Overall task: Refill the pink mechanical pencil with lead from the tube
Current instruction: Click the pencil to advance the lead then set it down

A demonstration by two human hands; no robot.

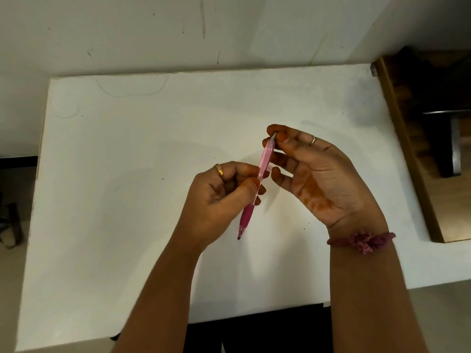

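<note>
- Tilting steeply, the pink mechanical pencil (257, 184) hangs above the white table (127, 200), its long axis running from lower left to upper right.
- Its dark writing tip points down toward the person; the cap end points up and away.
- The left hand (224, 197) is closed around the barrel just above the darker pink grip.
- The right hand (318, 174) pinches the grey top end between thumb and forefinger, its other fingers loosely spread beside the barrel.
- A frayed pink band (362, 240) circles the right wrist.
</note>
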